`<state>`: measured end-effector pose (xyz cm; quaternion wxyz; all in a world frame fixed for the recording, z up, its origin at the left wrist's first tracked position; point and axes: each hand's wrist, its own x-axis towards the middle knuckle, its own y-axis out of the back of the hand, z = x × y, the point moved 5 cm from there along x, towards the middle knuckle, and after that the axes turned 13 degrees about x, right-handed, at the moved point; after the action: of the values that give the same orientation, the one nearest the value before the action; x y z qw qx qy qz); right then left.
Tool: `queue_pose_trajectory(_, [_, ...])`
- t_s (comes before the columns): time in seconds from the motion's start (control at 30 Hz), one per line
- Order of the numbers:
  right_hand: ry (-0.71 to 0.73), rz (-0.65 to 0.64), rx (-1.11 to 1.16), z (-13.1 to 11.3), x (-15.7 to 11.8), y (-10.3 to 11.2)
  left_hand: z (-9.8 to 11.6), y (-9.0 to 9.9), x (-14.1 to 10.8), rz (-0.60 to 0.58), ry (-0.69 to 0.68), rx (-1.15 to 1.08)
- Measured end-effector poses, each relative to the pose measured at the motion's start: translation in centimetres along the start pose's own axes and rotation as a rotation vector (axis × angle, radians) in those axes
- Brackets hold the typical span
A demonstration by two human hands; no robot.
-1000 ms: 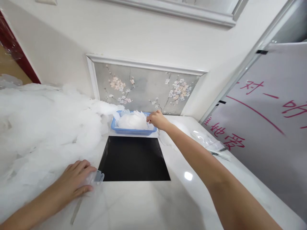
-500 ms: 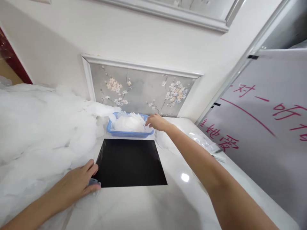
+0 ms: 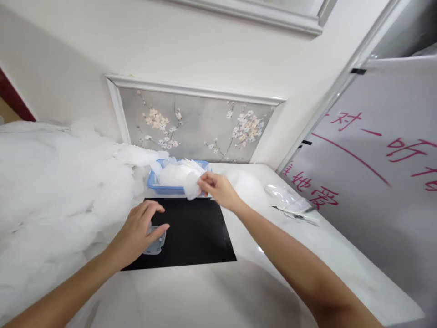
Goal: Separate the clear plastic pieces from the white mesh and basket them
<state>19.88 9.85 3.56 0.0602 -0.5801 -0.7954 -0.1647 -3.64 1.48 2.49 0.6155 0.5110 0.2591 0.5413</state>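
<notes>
The right hand (image 3: 218,189) is nearly closed, its thumb and fingers pinched on the edge of a translucent sheet (image 3: 192,186). The sheet hangs just left of those fingertips, overlapping in view the front of the blue basket (image 3: 164,189); whether it touches the basket cannot be determined. The basket stands beyond the right hand and to its left, loaded with a white pile (image 3: 175,175).

The left hand (image 3: 136,230) is open, with a clear gap between thumb and curved fingers. A clear plastic piece (image 3: 155,243) shows over the black mat (image 3: 201,237), partly hidden behind the thumb; contact with the hand cannot be confirmed. The mat extends to the right of the left hand and lies nearer the onlooker than the right hand.

A large white heap (image 3: 61,182) occupies the table (image 3: 191,296) left of the left hand. Right of the right hand are a smaller white mound (image 3: 249,189), a clear plastic bag (image 3: 287,196) and, further right, a slim tool (image 3: 297,215).
</notes>
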Motion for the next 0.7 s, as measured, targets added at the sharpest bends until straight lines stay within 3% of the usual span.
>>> queue_pose_trajectory(0.07, [-0.072, -0.103, 0.233, -0.2, -2.6, -2.1, 1.7, -0.1, 1.1, -0.002, 0.037, -0.224])
queue_pose_trajectory(0.13, [-0.116, -0.157, 0.382, -0.7, -5.1, -3.6, 3.4, -0.9, 1.4, -0.110, 0.072, -0.482])
queue_pose_trajectory(0.27, [-0.146, -0.111, 0.518, -1.5, -8.5, -4.4, 5.6, -2.5, 0.3, -0.344, 0.177, -0.759])
queue_pose_trajectory(0.43, [0.009, -0.009, 0.434, -2.8, -10.4, -3.9, 6.8, -3.0, -1.1, -0.412, 0.259, -0.875])
queue_pose_trajectory(0.6, [0.098, -0.019, 0.343, -3.5, -10.9, -4.3, 7.4, -2.8, -2.4, -0.458, 0.352, -0.912])
queue_pose_trajectory(0.7, [0.240, -0.028, 0.211, -4.4, -11.2, -4.1, 6.9, -2.7, -2.6, -0.429, 0.391, -0.885])
